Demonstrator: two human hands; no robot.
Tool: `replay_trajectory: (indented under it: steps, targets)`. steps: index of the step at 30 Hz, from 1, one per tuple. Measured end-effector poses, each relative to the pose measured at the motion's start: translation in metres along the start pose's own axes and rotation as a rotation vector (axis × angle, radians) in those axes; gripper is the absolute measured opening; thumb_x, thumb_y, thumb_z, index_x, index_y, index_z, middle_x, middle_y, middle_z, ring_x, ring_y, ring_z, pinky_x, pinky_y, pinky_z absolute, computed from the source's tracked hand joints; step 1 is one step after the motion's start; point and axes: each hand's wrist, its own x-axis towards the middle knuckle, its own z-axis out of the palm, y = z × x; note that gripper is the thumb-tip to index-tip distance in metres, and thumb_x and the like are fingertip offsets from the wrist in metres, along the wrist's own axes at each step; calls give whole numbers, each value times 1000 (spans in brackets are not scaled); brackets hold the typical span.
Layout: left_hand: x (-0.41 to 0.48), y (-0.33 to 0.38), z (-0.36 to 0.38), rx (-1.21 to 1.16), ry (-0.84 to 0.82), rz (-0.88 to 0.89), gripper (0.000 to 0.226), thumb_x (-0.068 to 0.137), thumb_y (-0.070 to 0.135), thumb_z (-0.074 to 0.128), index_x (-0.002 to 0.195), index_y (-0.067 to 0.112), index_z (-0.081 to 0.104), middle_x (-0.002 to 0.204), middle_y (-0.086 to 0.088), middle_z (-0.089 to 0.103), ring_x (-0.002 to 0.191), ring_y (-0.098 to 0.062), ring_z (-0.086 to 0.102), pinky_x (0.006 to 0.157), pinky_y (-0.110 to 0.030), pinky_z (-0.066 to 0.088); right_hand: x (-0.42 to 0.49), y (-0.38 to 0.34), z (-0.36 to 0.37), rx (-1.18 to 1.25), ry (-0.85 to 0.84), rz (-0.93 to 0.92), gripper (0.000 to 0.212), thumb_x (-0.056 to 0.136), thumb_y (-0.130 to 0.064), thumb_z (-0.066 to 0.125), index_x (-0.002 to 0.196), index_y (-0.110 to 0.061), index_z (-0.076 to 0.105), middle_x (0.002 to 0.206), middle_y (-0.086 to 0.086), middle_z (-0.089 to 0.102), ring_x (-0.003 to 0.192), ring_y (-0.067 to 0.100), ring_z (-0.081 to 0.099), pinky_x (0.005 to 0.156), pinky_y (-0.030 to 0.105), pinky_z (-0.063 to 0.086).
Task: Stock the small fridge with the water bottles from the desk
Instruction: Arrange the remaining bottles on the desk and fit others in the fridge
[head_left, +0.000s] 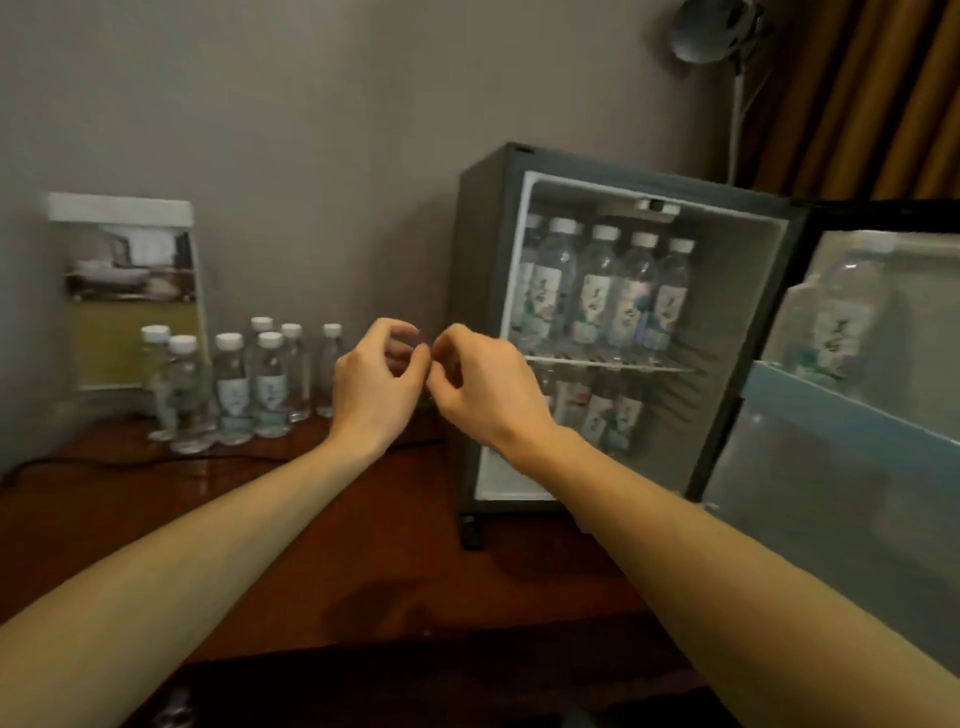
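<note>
Several clear water bottles (249, 384) with white caps stand in a cluster on the wooden desk (363, 571) at the left, near the wall. The small black fridge (478, 312) stands on the desk at the right with its door (852, 415) swung open to the right. Its top shelf holds a row of bottles (597, 291), more bottles sit below the shelf, and bottles stand in the door rack. My left hand (376, 384) and my right hand (483, 384) hover together between the cluster and the fridge, fingers loosely curled, fingertips nearly touching, holding nothing.
A framed picture card (130, 291) leans against the wall behind the bottle cluster. A black cable (156, 460) runs across the desk in front of the bottles. A floor lamp (727, 41) and brown curtains (883, 93) stand behind the fridge.
</note>
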Motion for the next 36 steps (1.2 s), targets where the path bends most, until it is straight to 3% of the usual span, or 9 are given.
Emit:
replay_trajectory:
  steps: [4,8,13,16,19,23,27,33,36]
  targets:
    - [-2,-59,-56,70,64,-158,10,97,27,70,105,29,63,85,14,69,82,-7,69,78,-40,59,18,-44,71,112,-110,-6,21,97,-27,57,113,-17,64,113,6,67,101,29,66,85,47,56]
    - [-5,-111,-104,198,104,-304,13,95,25,72,107,26,66,86,17,68,85,-12,70,81,-35,57,39,-77,139,182,-238,35,22,96,-26,58,117,-18,61,118,5,63,104,30,66,87,47,56]
    - [-3,-169,-149,304,142,-423,20,91,25,77,109,22,69,89,13,70,88,-10,68,82,-27,51,65,-101,209,260,-374,70,34,96,-24,62,129,-18,56,131,3,61,114,25,65,92,43,54]
    - [8,-200,-170,345,119,-456,24,89,28,79,110,26,67,92,15,70,90,-6,68,82,-26,49,84,-110,242,250,-374,48,39,98,-27,63,136,-21,54,136,-1,60,122,19,61,96,41,54]
    - [22,-230,-182,380,67,-475,30,86,32,83,110,29,64,94,16,69,92,-4,68,82,-26,50,109,-116,266,225,-357,5,45,99,-28,62,141,-22,49,132,-1,63,121,21,63,91,41,56]
    - [42,-270,-181,416,-5,-529,46,85,33,85,124,23,63,109,9,69,104,-11,67,92,-32,54,147,-122,301,257,-402,29,47,101,-27,54,147,-23,41,108,3,72,98,27,69,77,42,58]
    - [58,-299,-170,400,-4,-549,56,83,36,86,131,23,60,121,5,71,113,-13,66,98,-38,55,172,-125,327,325,-428,43,51,103,-28,55,150,-23,38,113,6,73,100,30,70,83,46,57]
    - [69,-321,-153,405,59,-555,56,77,46,85,126,29,63,118,4,73,109,-19,69,90,-45,58,185,-133,358,496,-380,102,49,96,-40,62,141,-27,46,114,1,73,101,25,70,86,50,60]
    - [70,-320,-147,424,81,-570,55,71,63,70,118,35,62,111,6,74,103,-23,70,83,-46,57,182,-136,363,557,-350,152,59,92,-46,66,144,-27,45,108,2,75,98,25,72,86,49,60]
